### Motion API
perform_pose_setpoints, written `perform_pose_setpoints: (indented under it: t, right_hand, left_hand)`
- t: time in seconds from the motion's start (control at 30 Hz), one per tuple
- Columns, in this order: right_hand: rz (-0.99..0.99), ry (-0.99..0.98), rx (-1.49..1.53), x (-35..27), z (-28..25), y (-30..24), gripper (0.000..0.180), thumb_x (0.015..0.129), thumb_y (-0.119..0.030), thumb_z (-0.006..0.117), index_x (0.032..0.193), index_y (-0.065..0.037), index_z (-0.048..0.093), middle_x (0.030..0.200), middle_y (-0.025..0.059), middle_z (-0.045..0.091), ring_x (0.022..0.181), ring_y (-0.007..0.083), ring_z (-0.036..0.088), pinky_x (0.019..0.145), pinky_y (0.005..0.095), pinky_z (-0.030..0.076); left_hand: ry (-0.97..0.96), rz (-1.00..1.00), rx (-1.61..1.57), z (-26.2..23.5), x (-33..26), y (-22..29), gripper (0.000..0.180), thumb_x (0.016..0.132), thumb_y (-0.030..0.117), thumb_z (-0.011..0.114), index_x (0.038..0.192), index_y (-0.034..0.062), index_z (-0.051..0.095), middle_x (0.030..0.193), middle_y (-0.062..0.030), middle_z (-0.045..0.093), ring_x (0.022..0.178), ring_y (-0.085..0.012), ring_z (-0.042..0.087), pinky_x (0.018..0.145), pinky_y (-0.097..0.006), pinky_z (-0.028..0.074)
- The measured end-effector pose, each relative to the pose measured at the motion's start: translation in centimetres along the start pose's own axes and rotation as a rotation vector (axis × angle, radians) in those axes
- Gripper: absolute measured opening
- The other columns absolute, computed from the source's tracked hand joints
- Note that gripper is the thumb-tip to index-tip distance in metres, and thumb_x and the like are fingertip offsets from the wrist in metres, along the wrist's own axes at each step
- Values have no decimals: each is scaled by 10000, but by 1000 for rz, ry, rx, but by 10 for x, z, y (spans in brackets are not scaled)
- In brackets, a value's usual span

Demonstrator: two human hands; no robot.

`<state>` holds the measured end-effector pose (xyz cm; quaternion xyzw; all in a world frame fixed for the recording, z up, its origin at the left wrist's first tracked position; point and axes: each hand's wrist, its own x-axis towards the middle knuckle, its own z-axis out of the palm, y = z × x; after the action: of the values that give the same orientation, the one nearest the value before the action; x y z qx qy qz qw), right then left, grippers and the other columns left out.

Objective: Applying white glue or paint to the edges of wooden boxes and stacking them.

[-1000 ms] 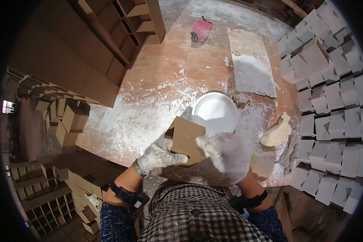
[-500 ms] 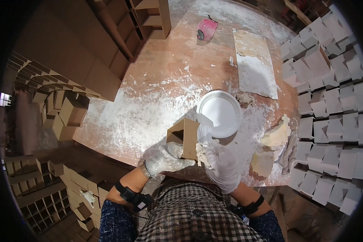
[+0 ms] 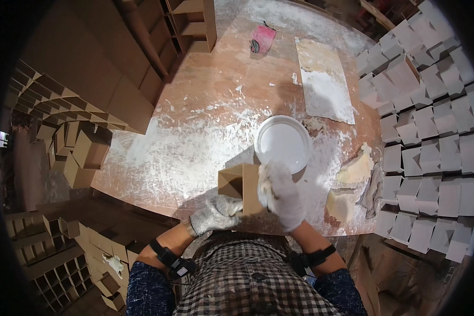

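An open brown cardboard box is held tilted over the near edge of the table, its hollow side facing left. My left hand, in a knitted white-grey glove, is closed on the box's lower left part. Along the box's right side is my right hand, in a whitened glove. Motion smears its fingers, so I cannot make out whether they hold anything. Just beyond it stands a round white tub with smooth white contents.
White smears cover the wooden table. A stained board and pink cloth bundle lie farther back; torn pale scraps lie right. White boxes stack at right. Brown cardboard boxes and partitioned cartons fill the left.
My right hand has moved slightly up and forward along the box's right side. The box has shifted a little, still in my left hand. The whole view has shifted slightly.
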<state>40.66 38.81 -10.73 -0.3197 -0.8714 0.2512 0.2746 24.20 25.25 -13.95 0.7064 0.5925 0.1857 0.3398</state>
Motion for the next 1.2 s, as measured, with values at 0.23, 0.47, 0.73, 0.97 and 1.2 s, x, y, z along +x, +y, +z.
perform_pose_setpoints:
  t: [0.23, 0.47, 0.73, 0.97, 1.2]
  right_hand:
    - [-157, -76, -106, -11, -12, -33, 251, 767, -43, 566, 1015, -21, 603, 1005, 175, 587, 929, 350, 558, 732, 381, 496]
    - [56, -287, -2, 8, -18, -47, 264, 740, 6, 548, 1001, -31, 557, 1084, 190, 540, 954, 383, 534, 749, 428, 471]
    - [-26, -111, 62, 26, -9, -28, 102, 719, -1, 581, 817, -25, 562, 886, 102, 549, 844, 279, 547, 716, 356, 459]
    - [-411, -13, 138, -30, -30, -46, 84, 838, 15, 548, 921, 20, 556, 814, 121, 567, 663, 194, 536, 649, 333, 475]
    - [-29, -167, 252, 28, -27, -7, 273, 700, 39, 596, 965, -24, 617, 1038, 190, 573, 944, 332, 550, 852, 374, 459]
  left_hand:
    - [16, -98, 5, -39, 16, 22, 358, 860, 422, 594, 930, 75, 643, 794, -165, 643, 708, -344, 625, 630, -422, 502]
    - [34, 27, -56, -29, 17, 8, 340, 858, 411, 583, 896, 74, 609, 755, -167, 627, 689, -351, 617, 624, -420, 502]
    - [-70, 51, 37, -32, 26, 17, 262, 794, 329, 607, 911, 95, 601, 816, -129, 638, 756, -322, 625, 628, -420, 502]
    - [-156, 54, -328, -31, 17, 4, 298, 797, 353, 616, 966, 108, 617, 858, -139, 643, 785, -327, 627, 696, -413, 502]
    - [-142, 90, -58, -38, 25, 11, 325, 833, 342, 593, 1075, 126, 617, 892, -149, 650, 805, -323, 631, 715, -402, 504]
